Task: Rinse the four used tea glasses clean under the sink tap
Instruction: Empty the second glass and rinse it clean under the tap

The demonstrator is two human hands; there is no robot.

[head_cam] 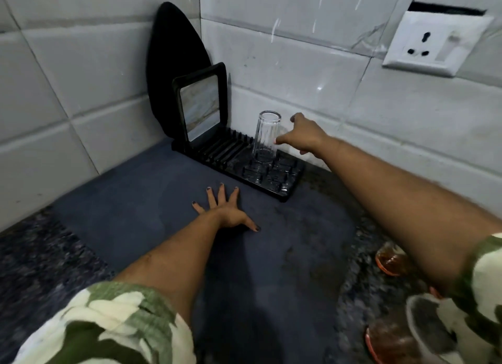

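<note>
One clear tea glass (265,137) stands upside down on the black drying rack (282,183) in the tiled corner of the counter, on the pegged half of the rack nearer the wall socket (434,44). The right hand (304,134) reaches to it with the fingers spread loosely apart; the thumb tip appears to touch the side of the glass about halfway up, while the other fingers stand clear behind it, so nothing is gripped. The left hand (226,210) lies flat, palm down and fingers fanned wide, on the dark blue mat (152,200) that covers the counter in front of the rack, and it holds nothing. A black-framed tray (201,106) stands on edge in the slotted end of the rack, with a dark oval board (173,56) leaning against the tiles behind it. At the lower right, partly hidden by the right arm, sit what look like two orange-tinted glasses (391,259) and a pale bowl (423,325) on the speckled stone counter (38,255); they are blurred, so their contents cannot be told. Both sleeves carry a green and white leaf print.
</note>
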